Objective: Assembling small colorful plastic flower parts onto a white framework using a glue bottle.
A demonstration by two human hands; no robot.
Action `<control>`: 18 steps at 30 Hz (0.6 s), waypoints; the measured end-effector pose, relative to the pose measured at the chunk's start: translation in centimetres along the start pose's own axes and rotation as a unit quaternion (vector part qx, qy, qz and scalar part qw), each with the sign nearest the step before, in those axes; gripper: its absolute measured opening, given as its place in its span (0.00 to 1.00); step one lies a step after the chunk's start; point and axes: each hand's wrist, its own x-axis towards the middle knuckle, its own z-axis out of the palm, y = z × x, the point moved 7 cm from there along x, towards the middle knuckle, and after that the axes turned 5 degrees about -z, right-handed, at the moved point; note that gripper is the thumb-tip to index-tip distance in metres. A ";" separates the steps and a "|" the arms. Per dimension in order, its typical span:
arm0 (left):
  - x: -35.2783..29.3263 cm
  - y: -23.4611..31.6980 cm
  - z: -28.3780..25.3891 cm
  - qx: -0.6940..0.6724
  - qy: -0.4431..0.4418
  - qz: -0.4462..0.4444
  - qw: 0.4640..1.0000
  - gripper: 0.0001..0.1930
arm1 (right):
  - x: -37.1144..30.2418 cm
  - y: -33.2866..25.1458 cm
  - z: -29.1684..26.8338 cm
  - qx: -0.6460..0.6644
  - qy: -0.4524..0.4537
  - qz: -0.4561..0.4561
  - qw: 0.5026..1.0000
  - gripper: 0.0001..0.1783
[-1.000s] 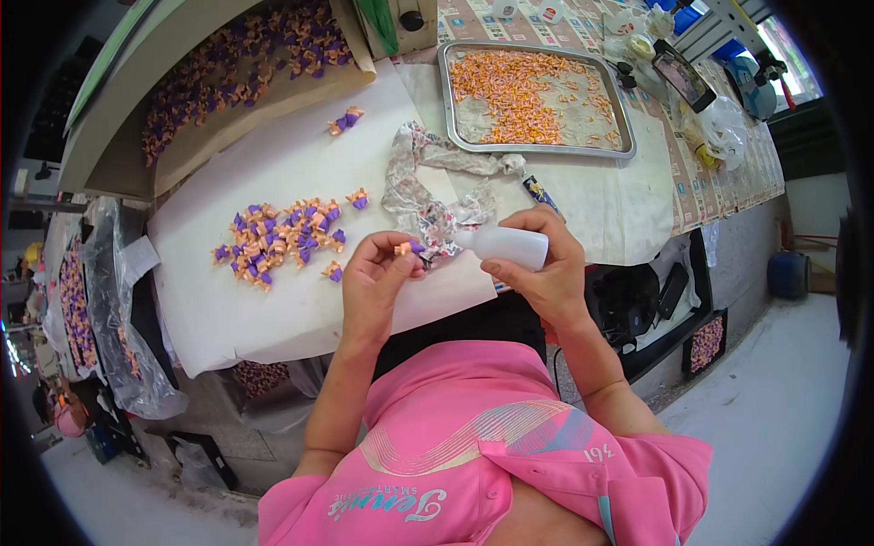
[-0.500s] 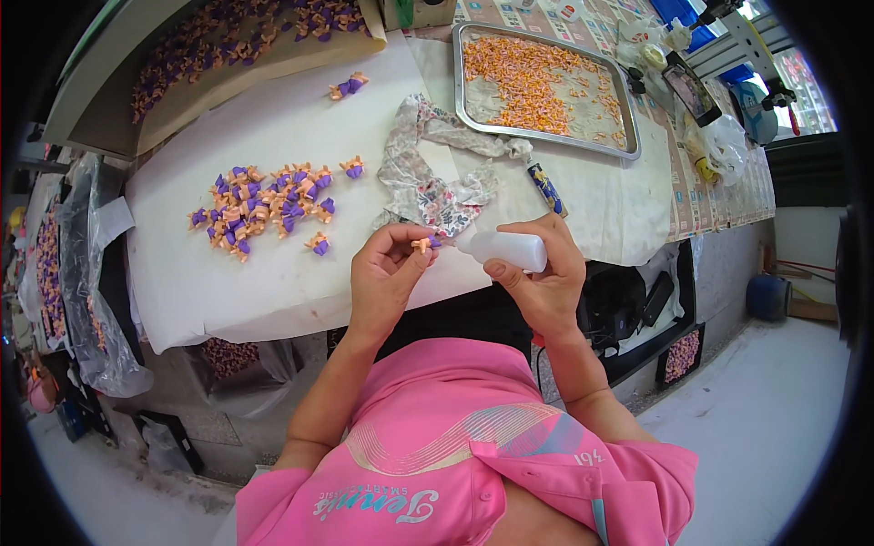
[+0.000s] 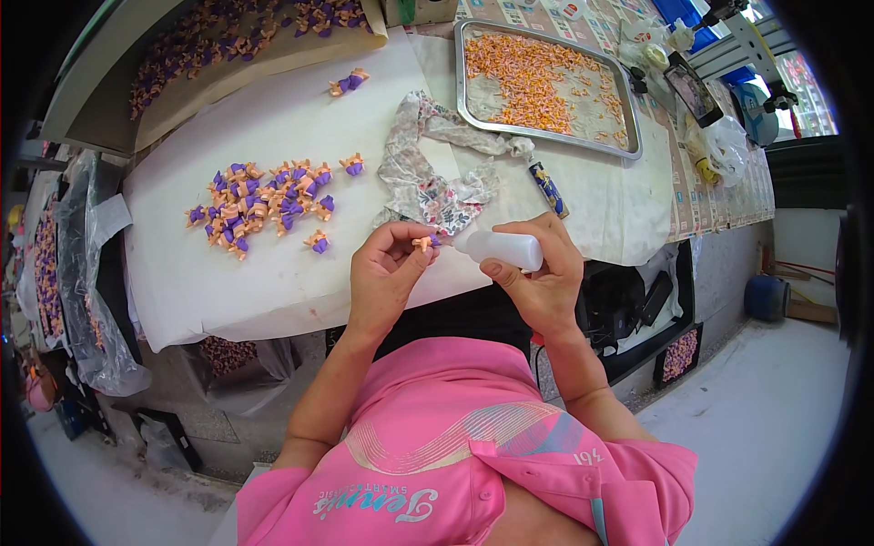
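Your left hand (image 3: 387, 268) is pinched on a small peach-and-purple piece (image 3: 424, 243), at the near edge of the crumpled cloth (image 3: 446, 202); your right hand (image 3: 543, 278) is wrapped around a white bottle (image 3: 507, 248). Since a second ago, piece and bottle have drawn closer, suggesting working range; tip contact cannot be confirmed.

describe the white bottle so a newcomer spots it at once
Find the white-covered table, then its near edge above the pink shirt. There the right hand holds the bottle sideways, pointing toward the purple and peach piece in the left hand. Its plain white body differs from the dark blue patterned tube lying farther back.
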 end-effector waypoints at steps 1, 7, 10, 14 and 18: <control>0.0 0.0 0.0 0.003 -0.003 0.005 1.000 0.10 | 0.0 0.0 0.0 0.000 0.000 0.000 1.000 0.20; 0.0 -0.2 0.0 -0.002 0.000 0.002 1.000 0.10 | -0.2 -0.1 -0.3 -0.013 0.003 -0.011 1.000 0.20; 0.0 -0.3 0.1 -0.007 -0.004 0.004 1.000 0.10 | -0.2 -0.1 -0.4 -0.016 0.002 -0.015 1.000 0.20; -0.1 -0.6 -0.3 -0.005 -0.003 0.003 1.000 0.10 | -0.4 0.4 0.1 -0.007 -0.003 -0.008 1.000 0.20; 0.0 -0.5 0.0 -0.006 -0.004 0.001 1.000 0.10 | -0.5 0.7 -0.3 0.012 0.001 0.016 1.000 0.21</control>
